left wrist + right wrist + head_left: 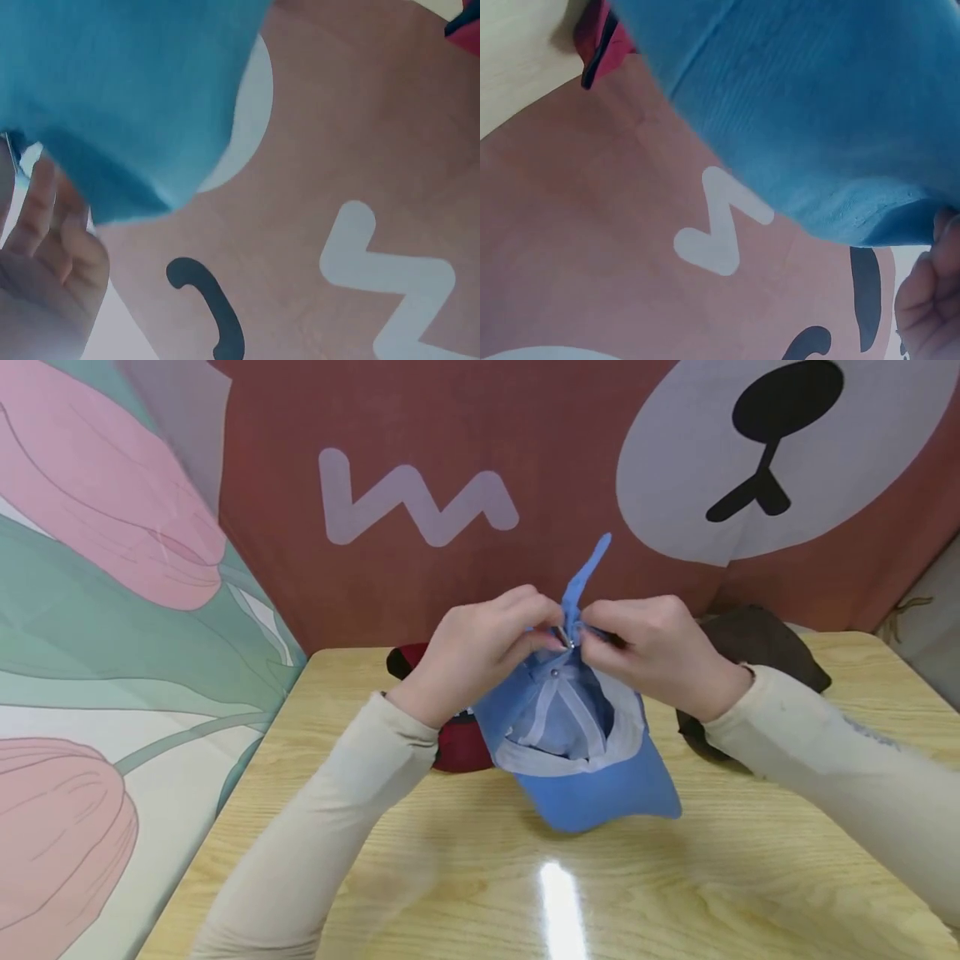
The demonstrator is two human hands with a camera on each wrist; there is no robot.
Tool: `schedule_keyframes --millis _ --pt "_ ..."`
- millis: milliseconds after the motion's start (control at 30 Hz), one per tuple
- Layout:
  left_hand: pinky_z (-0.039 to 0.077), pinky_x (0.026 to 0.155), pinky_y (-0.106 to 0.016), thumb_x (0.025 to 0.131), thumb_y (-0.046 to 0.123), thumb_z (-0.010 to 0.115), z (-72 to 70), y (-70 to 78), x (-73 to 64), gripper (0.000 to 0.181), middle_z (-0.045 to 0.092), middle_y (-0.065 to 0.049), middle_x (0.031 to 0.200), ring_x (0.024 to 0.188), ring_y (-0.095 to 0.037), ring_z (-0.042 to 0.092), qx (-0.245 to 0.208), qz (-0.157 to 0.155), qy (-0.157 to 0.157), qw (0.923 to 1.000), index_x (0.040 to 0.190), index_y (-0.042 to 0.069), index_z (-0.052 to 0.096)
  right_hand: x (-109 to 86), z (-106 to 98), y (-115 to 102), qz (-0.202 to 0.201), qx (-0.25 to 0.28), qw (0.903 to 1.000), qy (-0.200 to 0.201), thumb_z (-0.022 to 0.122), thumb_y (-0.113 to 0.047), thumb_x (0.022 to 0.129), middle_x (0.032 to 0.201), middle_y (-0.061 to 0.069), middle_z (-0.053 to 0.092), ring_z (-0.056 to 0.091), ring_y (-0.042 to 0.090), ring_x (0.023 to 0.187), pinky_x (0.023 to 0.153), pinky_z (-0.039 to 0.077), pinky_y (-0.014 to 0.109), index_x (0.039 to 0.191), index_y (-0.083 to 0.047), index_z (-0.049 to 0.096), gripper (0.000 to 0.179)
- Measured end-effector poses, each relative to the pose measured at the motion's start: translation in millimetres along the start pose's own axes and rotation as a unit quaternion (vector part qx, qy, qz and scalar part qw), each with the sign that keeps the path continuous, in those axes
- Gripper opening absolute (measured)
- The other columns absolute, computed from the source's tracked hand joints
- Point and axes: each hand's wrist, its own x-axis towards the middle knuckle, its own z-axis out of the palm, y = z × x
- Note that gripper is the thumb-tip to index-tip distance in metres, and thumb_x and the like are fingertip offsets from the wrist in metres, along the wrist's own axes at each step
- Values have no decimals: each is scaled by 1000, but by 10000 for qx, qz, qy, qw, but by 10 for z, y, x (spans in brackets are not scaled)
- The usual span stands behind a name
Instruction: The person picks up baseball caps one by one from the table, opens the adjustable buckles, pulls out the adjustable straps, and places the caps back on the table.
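Note:
A blue baseball cap (600, 793) hangs between the two hands over the table, its inside toward the head camera and its brim pointing down. At its back, the left hand (491, 639) pinches the strap end by a small metal buckle (567, 639). Opposite it, the right hand (652, 643) pinches the same strap area from the right. A loose blue strap end (587, 572) sticks up between the fingertips. In the left wrist view the cap's outer cloth (142, 97) fills the upper left; in the right wrist view it covers the upper right.
Behind the left hand lies a red and black cap (465, 747) on the wooden table (420, 877). A dark brown cap (765, 647) is at the right, partly behind the right forearm. A printed cloth (450, 410) with a bear's face rises at the table's far edge.

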Motion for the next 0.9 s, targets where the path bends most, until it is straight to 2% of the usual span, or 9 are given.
schedule_keyframes --millis 67,167,400,500,633,733,800,867,900 --pt "49 69 -20 89 18 70 22 9 -5 15 62 -2 87 73 -11 58 157 -9 313 9994 95 7 62 -9 3 -12 110 -65 9999 104 56 7 80 55 -3 38 33 7 45 46 30 24 69 -6 54 17" --pt "49 68 -23 89 18 71 27 30 -14 13 61 -3 84 73 -14 55 354 -107 599 9975 91 7 63 -28 -4 -33 216 -181 9994 183 56 6 80 55 -2 39 33 8 43 44 30 25 71 -4 55 14" --pt "46 67 -30 86 23 76 13 154 -86 26 61 -8 89 79 -23 52 721 -755 1026 9892 97 2 64 -38 -70 -93 448 -303 9985 17 62 7 81 58 -2 43 38 8 46 45 34 26 78 -1 58 10" --pt "47 72 -33 84 25 78 47 200 -124 30 63 -10 89 81 -25 54 951 -725 1106 9866 94 0 64 -40 -84 -104 521 -351 9978 -195 68 9 80 59 -2 40 36 8 46 45 34 26 78 -2 55 17" --pt "46 74 -34 85 18 77 99 218 -139 20 68 -9 88 81 -25 56 1205 -625 1282 9824 92 1 69 -55 -92 -113 393 -554 9971 -356 73 7 80 59 -1 37 35 9 48 46 34 27 76 -3 52 24" --pt "44 68 -34 86 13 75 122 222 -143 12 70 -7 85 78 -24 56 1225 -635 1539 9784 91 3 72 -62 -88 -122 162 -740 9964 -370 61 -11 96 58 0 36 36 11 48 46 36 27 75 -3 50 25" --pt "43 65 -34 87 11 74 134 222 -144 8 71 -6 84 76 -23 56 1198 -580 1693 9765 91 4 74 -61 -84 -129 -11 -865 9956 -356 45 -23 104 57 0 34 35 12 48 46 35 27 74 -4 48 36" --pt "43 64 -34 87 11 73 141 225 -142 8 72 -5 83 74 -22 57 1145 -503 1818 9753 91 4 75 -55 -81 -138 -146 -989 9944 -337 31 -32 107 57 0 33 34 12 47 46 34 26 73 -4 46 47" --pt "43 63 -34 88 11 73 143 228 -142 7 72 -5 83 74 -22 57 1126 -462 1866 9749 91 5 75 -52 -81 -144 -199 -1036 9939 -333 30 -31 107 57 0 32 34 12 47 45 34 26 73 -4 45 46"
